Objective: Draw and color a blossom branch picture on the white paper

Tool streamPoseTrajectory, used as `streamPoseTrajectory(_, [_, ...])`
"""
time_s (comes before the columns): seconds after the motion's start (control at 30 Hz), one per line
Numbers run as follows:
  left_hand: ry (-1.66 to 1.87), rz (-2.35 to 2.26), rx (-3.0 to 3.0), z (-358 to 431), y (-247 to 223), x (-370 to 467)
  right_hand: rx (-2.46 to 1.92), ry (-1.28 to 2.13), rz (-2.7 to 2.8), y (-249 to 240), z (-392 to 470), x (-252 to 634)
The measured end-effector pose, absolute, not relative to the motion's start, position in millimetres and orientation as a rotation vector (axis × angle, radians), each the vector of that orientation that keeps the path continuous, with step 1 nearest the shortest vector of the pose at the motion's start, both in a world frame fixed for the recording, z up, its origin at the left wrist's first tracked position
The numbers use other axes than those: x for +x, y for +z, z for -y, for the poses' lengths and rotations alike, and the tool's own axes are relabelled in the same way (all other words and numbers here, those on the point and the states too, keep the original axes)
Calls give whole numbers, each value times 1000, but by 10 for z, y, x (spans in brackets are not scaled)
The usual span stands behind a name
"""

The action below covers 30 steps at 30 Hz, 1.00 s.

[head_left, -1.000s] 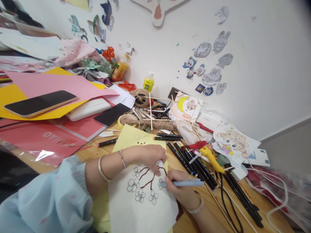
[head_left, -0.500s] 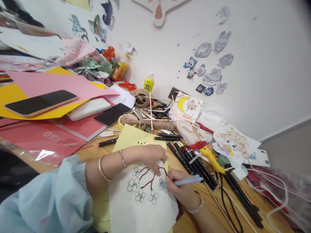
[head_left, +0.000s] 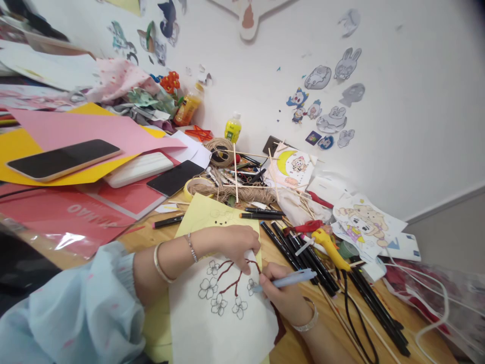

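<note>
A white sheet of paper [head_left: 212, 338] lies before me, drawn with brown branches and black-outlined flowers. My left hand [head_left: 239, 246] rests across its upper part, thumb pointing down over the branches and fingers laid on the paper, holding nothing. My right hand [head_left: 278, 293] grips a light blue pen [head_left: 293, 278], its tip at the rightmost flower [head_left: 251, 287]. Beneath the white sheet is yellow paper [head_left: 206, 210] bearing a faint sketch with a small face. A bracelet and a bangle circle my left wrist, and another bracelet is on my right.
Black markers [head_left: 314, 263] and a yellow glue gun [head_left: 330, 247] lie to the right. Behind are twine [head_left: 250, 194], sticks and a phone [head_left: 176, 178]. Another phone [head_left: 64, 159] sits on coloured paper at left. Two bottles stand by the wall, yellow [head_left: 232, 128] and orange [head_left: 188, 105].
The back end of the pen has tipped up slightly, with its tip still at the same flower. My left hand has stayed in place.
</note>
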<state>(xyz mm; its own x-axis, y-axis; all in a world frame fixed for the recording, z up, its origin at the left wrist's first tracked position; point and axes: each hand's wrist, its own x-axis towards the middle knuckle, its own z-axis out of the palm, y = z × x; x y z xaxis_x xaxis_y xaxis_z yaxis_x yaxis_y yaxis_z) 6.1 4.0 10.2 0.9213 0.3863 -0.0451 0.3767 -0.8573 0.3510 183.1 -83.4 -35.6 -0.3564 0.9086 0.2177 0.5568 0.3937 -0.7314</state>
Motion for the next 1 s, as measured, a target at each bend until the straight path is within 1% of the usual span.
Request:
streamPoseTrajectory(0.57, [34, -569, 2723, -30, 117, 61, -1262, 859, 1916, -403, 814, 1878])
streamPoseTrajectory(1.0, [5, -585, 2720, -1, 177, 59, -1256, 799, 1961, -405, 805, 1873])
